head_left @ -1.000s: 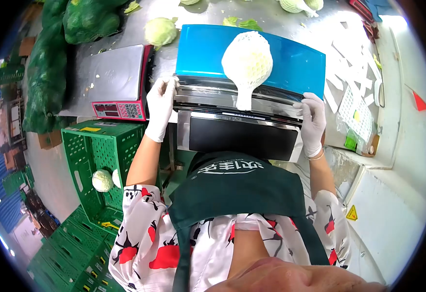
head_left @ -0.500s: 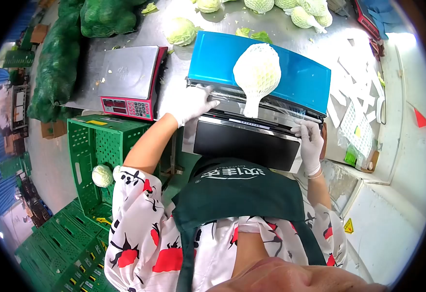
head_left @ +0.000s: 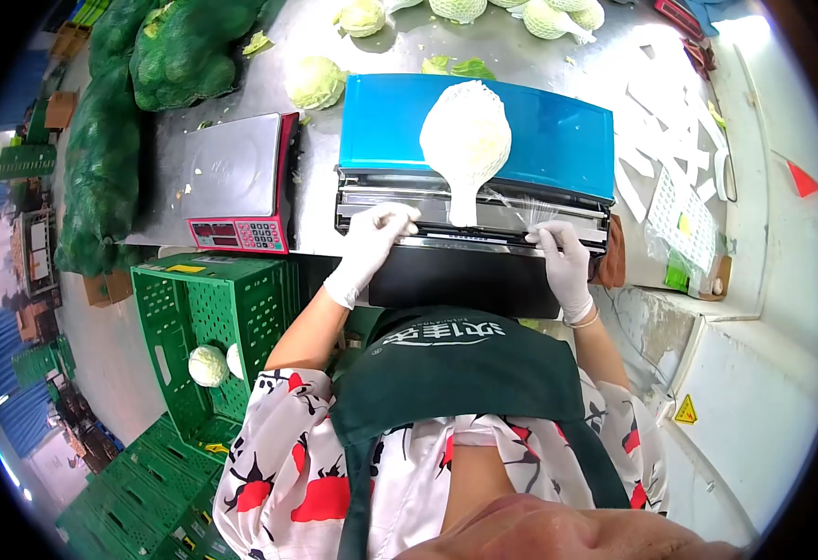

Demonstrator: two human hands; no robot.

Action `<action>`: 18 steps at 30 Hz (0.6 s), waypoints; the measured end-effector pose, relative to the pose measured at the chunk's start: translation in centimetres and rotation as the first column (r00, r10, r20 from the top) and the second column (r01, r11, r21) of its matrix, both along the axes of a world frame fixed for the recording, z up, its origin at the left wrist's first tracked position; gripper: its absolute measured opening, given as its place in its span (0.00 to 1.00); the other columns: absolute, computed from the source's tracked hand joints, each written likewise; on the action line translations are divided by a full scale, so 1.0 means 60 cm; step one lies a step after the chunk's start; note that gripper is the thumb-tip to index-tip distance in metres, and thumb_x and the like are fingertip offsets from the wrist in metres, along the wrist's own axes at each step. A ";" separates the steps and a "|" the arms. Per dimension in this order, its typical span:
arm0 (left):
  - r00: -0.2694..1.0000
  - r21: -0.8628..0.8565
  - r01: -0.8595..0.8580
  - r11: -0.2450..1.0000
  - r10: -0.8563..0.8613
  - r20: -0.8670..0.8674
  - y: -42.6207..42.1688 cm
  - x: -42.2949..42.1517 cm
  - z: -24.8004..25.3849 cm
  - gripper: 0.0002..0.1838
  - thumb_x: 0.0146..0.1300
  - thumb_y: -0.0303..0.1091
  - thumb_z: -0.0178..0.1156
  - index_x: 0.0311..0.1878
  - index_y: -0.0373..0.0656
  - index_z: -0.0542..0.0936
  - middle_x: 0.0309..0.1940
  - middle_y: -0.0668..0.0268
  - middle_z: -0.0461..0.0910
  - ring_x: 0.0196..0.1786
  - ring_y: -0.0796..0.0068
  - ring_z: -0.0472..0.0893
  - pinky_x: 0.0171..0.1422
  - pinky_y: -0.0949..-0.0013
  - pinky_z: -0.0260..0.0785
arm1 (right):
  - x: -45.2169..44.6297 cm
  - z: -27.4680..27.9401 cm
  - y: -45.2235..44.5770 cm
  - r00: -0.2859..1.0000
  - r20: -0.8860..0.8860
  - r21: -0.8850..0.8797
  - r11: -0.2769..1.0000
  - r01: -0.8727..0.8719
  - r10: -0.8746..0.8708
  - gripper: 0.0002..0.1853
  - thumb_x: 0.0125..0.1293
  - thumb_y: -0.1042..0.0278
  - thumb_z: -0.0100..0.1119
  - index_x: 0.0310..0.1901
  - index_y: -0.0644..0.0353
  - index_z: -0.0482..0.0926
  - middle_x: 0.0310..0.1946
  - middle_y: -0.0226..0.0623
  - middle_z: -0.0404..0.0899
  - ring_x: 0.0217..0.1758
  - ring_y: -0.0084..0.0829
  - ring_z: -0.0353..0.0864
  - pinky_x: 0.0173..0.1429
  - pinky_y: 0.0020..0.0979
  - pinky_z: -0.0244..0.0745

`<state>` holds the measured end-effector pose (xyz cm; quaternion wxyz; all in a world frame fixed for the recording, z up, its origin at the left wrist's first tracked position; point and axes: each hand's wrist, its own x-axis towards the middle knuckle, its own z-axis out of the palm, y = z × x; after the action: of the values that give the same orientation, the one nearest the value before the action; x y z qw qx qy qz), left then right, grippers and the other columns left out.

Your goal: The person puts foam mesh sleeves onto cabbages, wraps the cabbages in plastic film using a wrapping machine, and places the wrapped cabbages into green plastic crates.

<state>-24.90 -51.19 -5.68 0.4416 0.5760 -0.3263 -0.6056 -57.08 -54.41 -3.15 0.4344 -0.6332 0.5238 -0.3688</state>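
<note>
A blue-topped wrapping machine [head_left: 558, 131] stands in front of me, with a cabbage in a white foam net [head_left: 466, 140] lying on it, its gathered end toward me. Clear plastic film [head_left: 512, 207] stretches across the machine's front. My gloved left hand [head_left: 372, 245] is at the left of the front edge, thumb and fingers pinched together; anything between them is too small to make out. On the right, my gloved right hand [head_left: 563, 266] pinches the film, which is drawn into creases toward its fingertips.
A red scale [head_left: 233, 182] is left of the machine, above a green crate [head_left: 171, 322] holding cabbages. Green net sacks [head_left: 185, 56] lie at the far left. Loose cabbages [head_left: 317, 82] are behind, white foam strips [head_left: 656, 117] at the right.
My left hand has come down from the machine's left side to its front edge, its fingers closing. My right hand has moved left and inward, drawing film with it.
</note>
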 end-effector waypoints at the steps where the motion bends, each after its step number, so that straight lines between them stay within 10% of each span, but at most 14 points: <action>1: 0.989 -0.001 0.105 0.995 -0.104 0.103 0.007 -0.001 0.025 0.07 0.73 0.26 0.59 0.47 0.37 0.86 0.37 0.66 0.86 0.39 0.79 0.83 0.49 0.75 0.76 | -0.003 0.015 0.005 0.999 -0.034 0.012 1.000 -0.022 0.023 0.02 0.73 0.78 0.57 0.44 0.65 0.79 0.36 0.35 0.86 0.38 0.24 0.88 0.46 0.24 0.81; 6: 0.842 -0.154 0.517 0.842 -0.468 0.267 0.017 0.110 0.200 0.07 0.70 0.23 0.60 0.42 0.36 0.87 0.34 0.62 0.86 0.35 0.78 0.85 0.39 0.75 0.76 | -0.055 0.191 0.035 0.999 -0.032 0.149 0.989 0.008 -0.003 0.02 0.68 0.80 0.57 0.37 0.65 0.78 0.28 0.31 0.80 0.29 0.21 0.79 0.38 0.24 0.76; 8: 0.902 -0.218 0.428 0.877 -0.430 0.040 0.010 0.130 0.269 0.05 0.68 0.25 0.63 0.41 0.35 0.86 0.36 0.60 0.86 0.38 0.75 0.86 0.44 0.72 0.78 | -0.077 0.241 0.018 0.953 0.290 0.069 0.995 0.069 -0.086 0.04 0.72 0.78 0.55 0.36 0.64 0.75 0.26 0.30 0.75 0.23 0.18 0.72 0.34 0.20 0.73; 11: 0.970 -0.450 0.171 0.877 -0.230 -0.080 -0.070 0.110 0.260 0.31 0.60 0.34 0.72 0.66 0.35 0.74 0.62 0.50 0.77 0.63 0.60 0.78 0.69 0.60 0.69 | -0.093 0.225 -0.090 0.927 -0.128 -0.360 0.887 0.289 -0.354 0.04 0.73 0.78 0.53 0.44 0.68 0.76 0.39 0.40 0.81 0.38 0.25 0.82 0.50 0.24 0.78; 12: 0.994 -0.506 0.073 0.859 -0.105 -0.035 -0.122 0.075 0.256 0.44 0.57 0.38 0.75 0.74 0.36 0.66 0.71 0.47 0.70 0.72 0.55 0.72 0.77 0.56 0.62 | -0.015 0.235 -0.133 0.953 0.258 -0.192 0.958 0.214 -0.161 0.24 0.67 0.78 0.64 0.63 0.71 0.70 0.61 0.47 0.78 0.64 0.32 0.78 0.74 0.33 0.68; 13: 0.958 -0.475 0.264 0.839 -0.170 0.232 -0.169 0.076 0.224 0.54 0.52 0.42 0.78 0.77 0.36 0.58 0.74 0.46 0.64 0.76 0.52 0.65 0.80 0.54 0.57 | 0.006 0.215 -0.183 0.991 0.136 -0.142 0.989 0.032 -0.013 0.38 0.62 0.75 0.71 0.72 0.69 0.64 0.72 0.52 0.68 0.76 0.37 0.65 0.78 0.36 0.60; 16: 0.569 -0.429 0.689 0.584 -0.069 0.820 -0.257 0.054 0.078 0.71 0.35 0.51 0.85 0.80 0.36 0.53 0.76 0.43 0.61 0.80 0.45 0.58 0.83 0.52 0.51 | 0.072 0.098 -0.277 0.799 -0.437 -0.323 0.756 -0.568 0.413 0.63 0.44 0.56 0.84 0.78 0.66 0.53 0.79 0.55 0.51 0.81 0.46 0.56 0.82 0.42 0.50; 18: 0.482 -0.336 0.747 0.574 -0.119 0.868 -0.269 0.021 0.031 0.71 0.32 0.49 0.86 0.80 0.38 0.54 0.76 0.42 0.61 0.79 0.47 0.61 0.82 0.54 0.52 | 0.100 0.028 -0.296 0.697 -0.477 -0.178 0.718 -0.673 0.535 0.71 0.38 0.50 0.86 0.79 0.64 0.47 0.80 0.53 0.46 0.82 0.49 0.54 0.83 0.44 0.50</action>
<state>-23.65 -67.35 -3.83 0.2482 0.4529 -0.8253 -0.2282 -51.07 -72.18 -1.44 0.3022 -0.8965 0.2862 -0.1521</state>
